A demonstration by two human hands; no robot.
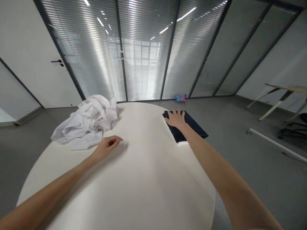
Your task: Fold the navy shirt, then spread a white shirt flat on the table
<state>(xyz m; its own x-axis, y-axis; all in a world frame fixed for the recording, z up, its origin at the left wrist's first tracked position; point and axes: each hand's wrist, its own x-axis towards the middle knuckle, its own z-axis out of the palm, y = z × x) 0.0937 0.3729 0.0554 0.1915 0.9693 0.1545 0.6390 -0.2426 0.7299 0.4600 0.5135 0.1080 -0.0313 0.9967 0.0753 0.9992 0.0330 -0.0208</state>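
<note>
Head view: my right hand (176, 118) lies flat on the dark folded cloth (193, 127), which sits at the far right edge of the worktop (144, 179); one side seems to overhang the rim. Grip wide, fingers spread, holding nothing, just pressing down. To do this well, I'd judge: weight through the whole palm, not the fingertips, so the folds don't slide, and no push twd the rim, since the cloth could slip off. R arm reaches long and nearly straight, wrist level. My left hand (108, 146) rests on the worktop w/ fingers loosely curled twd the thumb, grip narrow and empty, near the white cloth pile (87, 123) but not touching it. L forearm lies low across the near side, elbow out of frame.
</note>
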